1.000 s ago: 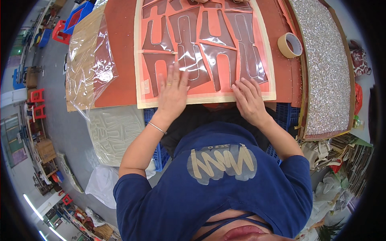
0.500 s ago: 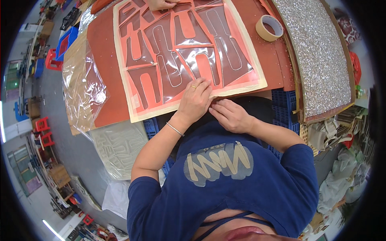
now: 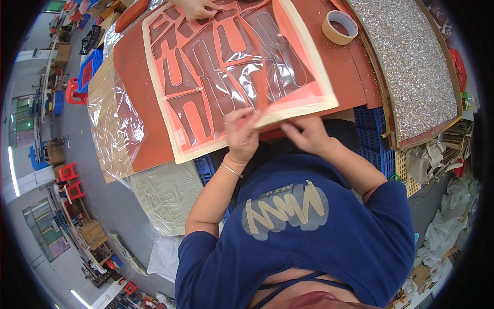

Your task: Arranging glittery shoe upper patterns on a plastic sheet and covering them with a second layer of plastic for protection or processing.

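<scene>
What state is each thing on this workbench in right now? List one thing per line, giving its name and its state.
Cream-bordered sheet: near edge lifted off the table.
Clear film: lying on the sheet, wrinkled.
Left hand: pinching the sheet's near edge.
Right hand: fingers at the same edge.
Tape roll: flat on the red table, untouched.
Glitter panel: lying flat.

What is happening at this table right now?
A person in a blue shirt works at the near edge of a cream-bordered sheet covered with clear film over red-orange cut-out shapes. The left hand pinches that edge, and the right hand grips it beside it. The sheet lies on a red-brown table. Another person's hand rests on the far edge. A roll of masking tape stands to the right, next to a glittery silver panel.
</scene>
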Action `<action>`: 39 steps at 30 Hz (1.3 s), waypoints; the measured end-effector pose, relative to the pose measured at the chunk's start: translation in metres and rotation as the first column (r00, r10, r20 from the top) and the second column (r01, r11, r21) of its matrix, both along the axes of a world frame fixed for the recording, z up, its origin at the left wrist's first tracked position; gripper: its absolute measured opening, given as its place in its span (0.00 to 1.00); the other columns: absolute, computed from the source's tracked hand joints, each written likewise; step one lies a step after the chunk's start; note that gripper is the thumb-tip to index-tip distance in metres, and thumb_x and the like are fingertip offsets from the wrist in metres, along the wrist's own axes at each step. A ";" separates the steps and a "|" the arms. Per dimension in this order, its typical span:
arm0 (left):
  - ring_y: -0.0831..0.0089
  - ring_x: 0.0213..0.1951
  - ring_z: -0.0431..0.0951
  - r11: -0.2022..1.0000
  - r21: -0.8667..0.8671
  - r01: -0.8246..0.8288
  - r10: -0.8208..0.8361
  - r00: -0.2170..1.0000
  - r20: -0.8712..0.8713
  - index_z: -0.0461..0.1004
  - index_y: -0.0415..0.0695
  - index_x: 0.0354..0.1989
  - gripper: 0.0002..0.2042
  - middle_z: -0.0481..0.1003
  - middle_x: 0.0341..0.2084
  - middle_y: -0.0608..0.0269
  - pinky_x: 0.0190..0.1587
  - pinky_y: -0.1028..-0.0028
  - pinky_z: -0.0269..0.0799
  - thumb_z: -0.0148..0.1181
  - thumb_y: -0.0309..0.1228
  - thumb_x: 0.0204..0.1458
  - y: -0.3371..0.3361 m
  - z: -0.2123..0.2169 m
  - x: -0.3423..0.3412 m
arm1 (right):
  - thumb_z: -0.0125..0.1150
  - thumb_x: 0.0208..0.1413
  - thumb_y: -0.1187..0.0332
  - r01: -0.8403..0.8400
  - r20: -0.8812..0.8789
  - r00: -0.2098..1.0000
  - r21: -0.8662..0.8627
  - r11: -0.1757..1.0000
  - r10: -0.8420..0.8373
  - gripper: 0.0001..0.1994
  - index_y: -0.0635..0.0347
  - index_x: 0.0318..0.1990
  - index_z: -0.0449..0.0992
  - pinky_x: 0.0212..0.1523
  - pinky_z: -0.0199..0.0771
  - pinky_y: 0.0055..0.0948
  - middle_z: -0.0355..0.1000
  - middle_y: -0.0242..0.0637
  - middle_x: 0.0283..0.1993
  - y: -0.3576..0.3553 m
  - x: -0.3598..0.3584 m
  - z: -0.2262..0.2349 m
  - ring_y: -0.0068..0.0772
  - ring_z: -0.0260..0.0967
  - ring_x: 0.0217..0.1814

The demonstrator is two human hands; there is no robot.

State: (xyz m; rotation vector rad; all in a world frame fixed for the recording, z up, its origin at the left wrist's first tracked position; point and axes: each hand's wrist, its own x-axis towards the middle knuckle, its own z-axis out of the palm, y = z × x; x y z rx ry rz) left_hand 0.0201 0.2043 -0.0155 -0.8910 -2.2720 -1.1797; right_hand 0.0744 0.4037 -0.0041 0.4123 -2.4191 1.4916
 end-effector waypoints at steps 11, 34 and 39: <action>0.63 0.43 0.70 0.963 -0.242 0.122 -0.139 0.989 -0.055 0.74 0.44 0.48 0.25 0.70 0.40 0.62 0.46 0.65 0.66 0.64 0.22 0.34 0.007 -0.007 0.001 | 0.36 0.63 0.43 0.212 0.242 0.939 -0.967 0.144 0.244 0.36 0.75 0.59 0.60 0.60 0.66 0.39 0.68 0.53 0.56 0.102 0.003 -0.015 0.43 0.66 0.59; 0.53 0.54 0.67 0.950 -0.281 -0.135 0.093 0.983 -0.158 0.68 0.39 0.54 0.23 0.66 0.53 0.49 0.56 0.58 0.64 0.55 0.20 0.46 0.010 -0.005 0.011 | 0.52 0.55 0.57 0.127 0.321 0.609 -0.942 0.310 0.725 0.34 0.74 0.62 0.55 0.62 0.63 0.49 0.56 0.57 0.64 0.047 -0.093 0.021 0.54 0.57 0.66; 0.50 0.58 0.65 0.901 -0.427 -0.070 0.050 0.997 -0.057 0.70 0.40 0.53 0.20 0.65 0.56 0.45 0.58 0.55 0.62 0.51 0.18 0.49 0.007 0.004 0.013 | 0.50 0.55 0.71 0.302 0.368 0.506 -0.923 0.240 0.780 0.26 0.76 0.60 0.58 0.58 0.68 0.47 0.64 0.62 0.56 0.124 -0.081 0.021 0.53 0.67 0.58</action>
